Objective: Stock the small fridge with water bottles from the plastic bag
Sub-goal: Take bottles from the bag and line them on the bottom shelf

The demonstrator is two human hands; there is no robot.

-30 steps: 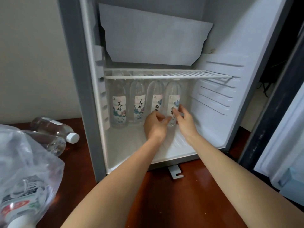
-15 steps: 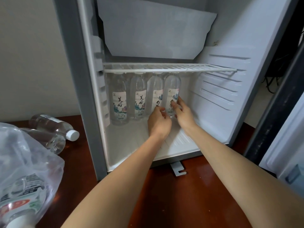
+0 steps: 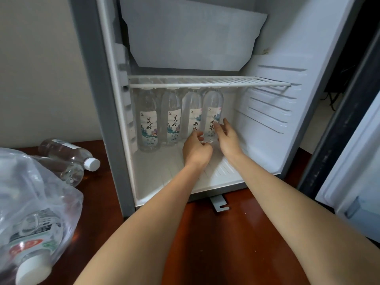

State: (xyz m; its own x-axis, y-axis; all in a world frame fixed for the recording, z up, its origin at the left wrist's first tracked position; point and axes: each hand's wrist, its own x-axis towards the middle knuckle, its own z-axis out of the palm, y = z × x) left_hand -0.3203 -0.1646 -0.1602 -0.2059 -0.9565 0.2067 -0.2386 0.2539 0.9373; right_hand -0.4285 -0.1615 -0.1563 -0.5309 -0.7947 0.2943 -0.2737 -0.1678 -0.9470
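The small fridge (image 3: 267,120) stands open on a dark wooden table (image 3: 226,243). Several labelled water bottles stand upright in a row at the back of its floor, under the wire shelf (image 3: 205,84). Both my hands are at the rightmost bottle (image 3: 212,103). My left hand (image 3: 196,150) has its fingers curled at the bottle's lower left side and hides its base. My right hand (image 3: 227,138) lies against the bottle's right side with nearly straight fingers on the label. The clear plastic bag (image 3: 30,192) lies at the left with a bottle (image 3: 30,254) inside.
Two more bottles (image 3: 67,151) lie on their sides on the table behind the bag, left of the fridge. The fridge door (image 3: 359,161) hangs open at the right. A metal hinge bracket (image 3: 219,203) sticks out below the fridge front. The fridge floor right of the row is bare.
Both hands have stayed at the rightmost bottle and shifted slightly along its lower part. The bottles still stand in their row; the view has tilted a little.
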